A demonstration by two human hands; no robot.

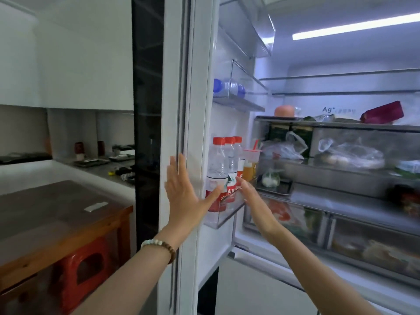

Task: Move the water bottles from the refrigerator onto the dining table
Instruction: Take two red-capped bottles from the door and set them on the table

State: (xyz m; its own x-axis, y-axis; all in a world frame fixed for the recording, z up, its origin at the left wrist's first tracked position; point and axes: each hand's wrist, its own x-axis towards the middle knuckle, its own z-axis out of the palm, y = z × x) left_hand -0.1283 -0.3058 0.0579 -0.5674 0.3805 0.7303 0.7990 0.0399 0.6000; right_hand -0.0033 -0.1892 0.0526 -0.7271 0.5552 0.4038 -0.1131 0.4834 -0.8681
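Three clear plastic red-capped water bottles (219,173) stand upright, caps at twelve o'clock, in the transparent door bin (223,215) of the white refrigerator door (193,123). Left hand (184,189) lies flat, fingers spread, on the door's edge. Right hand (252,196), fingers extended and unclenched, touches the bottles at three o'clock; the bin is open above.

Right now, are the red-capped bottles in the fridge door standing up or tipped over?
Upright: the red-capped bottles stand in the door bin, caps up.
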